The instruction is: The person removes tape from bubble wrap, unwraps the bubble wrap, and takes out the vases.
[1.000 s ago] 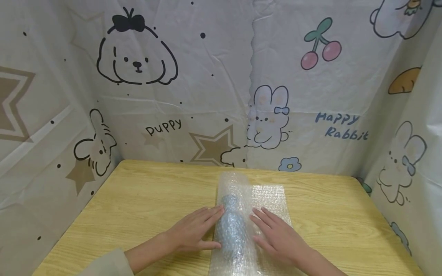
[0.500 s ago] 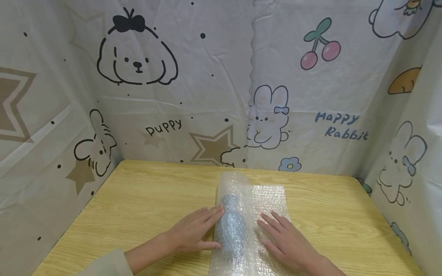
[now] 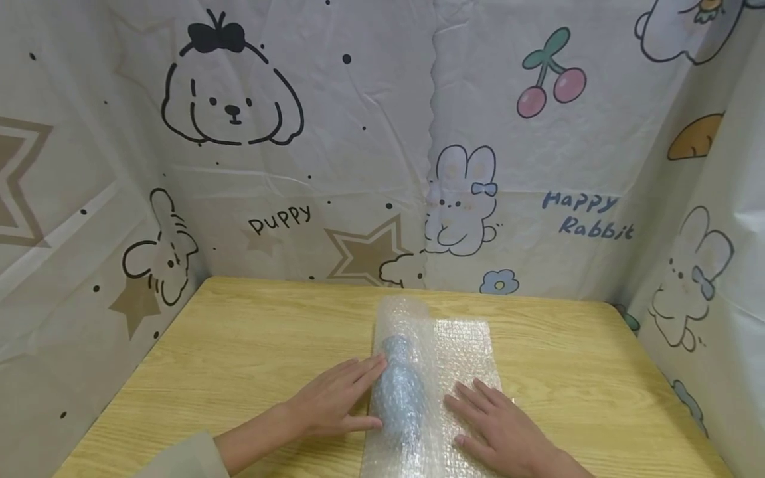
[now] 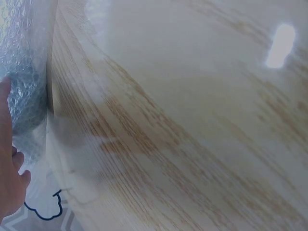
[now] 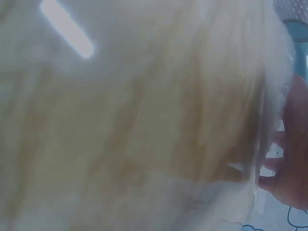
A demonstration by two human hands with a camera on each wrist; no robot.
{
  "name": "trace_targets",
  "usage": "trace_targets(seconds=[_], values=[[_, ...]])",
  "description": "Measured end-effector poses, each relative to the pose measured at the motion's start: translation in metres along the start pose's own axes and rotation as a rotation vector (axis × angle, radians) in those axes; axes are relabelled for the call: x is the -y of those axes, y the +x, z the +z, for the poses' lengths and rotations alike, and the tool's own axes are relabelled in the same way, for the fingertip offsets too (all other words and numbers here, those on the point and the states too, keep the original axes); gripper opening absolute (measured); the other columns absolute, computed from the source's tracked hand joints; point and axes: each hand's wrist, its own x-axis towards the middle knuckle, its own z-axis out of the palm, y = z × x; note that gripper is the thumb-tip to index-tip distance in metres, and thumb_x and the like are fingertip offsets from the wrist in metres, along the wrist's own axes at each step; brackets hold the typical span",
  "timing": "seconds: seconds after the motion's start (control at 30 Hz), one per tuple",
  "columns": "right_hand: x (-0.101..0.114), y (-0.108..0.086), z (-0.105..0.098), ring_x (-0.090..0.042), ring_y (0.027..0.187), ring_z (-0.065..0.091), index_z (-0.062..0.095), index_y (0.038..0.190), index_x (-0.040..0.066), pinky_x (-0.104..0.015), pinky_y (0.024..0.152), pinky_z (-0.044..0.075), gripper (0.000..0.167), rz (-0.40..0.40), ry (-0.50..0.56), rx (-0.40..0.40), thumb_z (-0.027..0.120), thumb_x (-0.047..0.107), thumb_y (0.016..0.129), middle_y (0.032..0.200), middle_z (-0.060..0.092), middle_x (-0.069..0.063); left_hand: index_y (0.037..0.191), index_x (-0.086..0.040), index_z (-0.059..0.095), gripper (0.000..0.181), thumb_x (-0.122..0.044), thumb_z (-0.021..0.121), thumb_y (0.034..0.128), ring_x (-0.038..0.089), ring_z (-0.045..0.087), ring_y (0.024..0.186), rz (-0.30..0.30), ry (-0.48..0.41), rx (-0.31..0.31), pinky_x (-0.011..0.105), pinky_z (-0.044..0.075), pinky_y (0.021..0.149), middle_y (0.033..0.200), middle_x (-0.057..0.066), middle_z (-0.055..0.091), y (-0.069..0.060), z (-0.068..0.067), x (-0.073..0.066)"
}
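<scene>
A blue bottle-shaped object [image 3: 402,392] lies inside a roll of clear bubble wrap [image 3: 403,312] in the head view. Along the roll's left side rests my left hand [image 3: 335,398], fingers extended and thumb apart. My right hand [image 3: 502,428] lies on the flat part of the bubble wrap [image 3: 466,345] to the right of the roll, its fingers spread. The left wrist view shows my left hand [image 4: 9,163] against the wrapped object [image 4: 26,96]. In the right wrist view, my right hand [image 5: 293,149] is beside the wrap's edge [image 5: 279,53].
The wood-grain table [image 3: 269,332] extends to both sides of the bubble wrap. Behind and beside it hangs a pale cloth [image 3: 370,153] printed with animals, stars and cherries.
My right hand has moved off the roll's side, to the right and nearer to me, onto the flat wrap. The left hand keeps its place against the roll.
</scene>
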Motion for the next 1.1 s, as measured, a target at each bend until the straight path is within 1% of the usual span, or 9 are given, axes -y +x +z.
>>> trace_targets(seconds=[0.17,0.37,0.57,0.7,0.9,1.0,1.1], values=[[-0.002,-0.004,0.006,-0.040,0.134,0.044,0.050,0.149,0.020,-0.055,0.104,0.041,0.058,0.002,-0.011,-0.015,0.056,0.049,0.099,0.150,0.048,-0.009,0.157,-0.001,0.025,0.092,-0.067,0.045,0.0959,0.023,0.029,0.146,-0.007,-0.007,0.007,0.043,0.027,0.117,0.162,0.012,0.025,0.000,-0.001,0.000],[-0.002,-0.006,0.010,-0.039,0.136,0.043,0.050,0.149,0.020,-0.056,0.104,0.042,0.059,0.008,-0.014,-0.007,0.055,0.050,0.099,0.151,0.046,-0.009,0.157,-0.002,0.024,0.089,-0.066,0.043,0.0978,0.022,0.028,0.146,-0.012,-0.028,0.006,0.044,0.027,0.117,0.163,0.011,0.023,-0.001,0.000,-0.001],[0.000,-0.007,0.011,-0.042,0.136,0.042,0.049,0.150,0.023,-0.059,0.102,0.042,0.056,0.010,0.007,-0.013,0.056,0.049,0.100,0.153,0.045,-0.010,0.157,-0.003,0.026,0.080,-0.059,0.040,0.1018,0.022,0.028,0.146,-0.025,-0.036,-0.027,0.044,0.028,0.117,0.162,0.010,0.025,-0.001,0.001,-0.001],[0.001,-0.006,0.010,-0.045,0.135,0.042,0.050,0.149,0.026,-0.064,0.099,0.042,0.053,0.014,0.045,-0.010,0.056,0.046,0.100,0.153,0.044,-0.011,0.156,-0.002,0.030,0.073,-0.053,0.039,0.1044,0.024,0.032,0.145,-0.039,-0.035,-0.062,0.042,0.030,0.116,0.161,0.011,0.029,0.000,0.002,-0.003],[0.002,-0.006,0.008,-0.045,0.137,0.038,0.049,0.150,0.027,-0.068,0.099,0.039,0.052,0.043,0.095,0.033,0.053,0.046,0.102,0.155,0.041,-0.011,0.154,-0.001,0.033,0.069,-0.048,0.042,0.1051,0.028,0.036,0.142,-0.057,-0.062,-0.124,0.044,0.034,0.113,0.158,0.014,0.034,0.002,0.001,-0.005],[0.002,-0.006,0.008,-0.045,0.138,0.037,0.048,0.150,0.028,-0.068,0.100,0.038,0.052,0.051,0.099,0.044,0.051,0.048,0.102,0.155,0.041,-0.011,0.153,0.000,0.034,0.066,-0.044,0.044,0.1056,0.029,0.037,0.142,-0.051,-0.068,-0.174,0.046,0.036,0.112,0.158,0.016,0.034,0.005,0.001,-0.006],[0.002,-0.006,0.009,-0.045,0.138,0.038,0.048,0.150,0.028,-0.068,0.100,0.039,0.052,0.049,0.092,0.038,0.052,0.048,0.102,0.155,0.041,-0.011,0.152,0.001,0.037,0.064,-0.042,0.046,0.1051,0.030,0.039,0.141,-0.053,-0.068,-0.232,0.046,0.036,0.112,0.157,0.016,0.035,0.010,0.000,-0.010]])
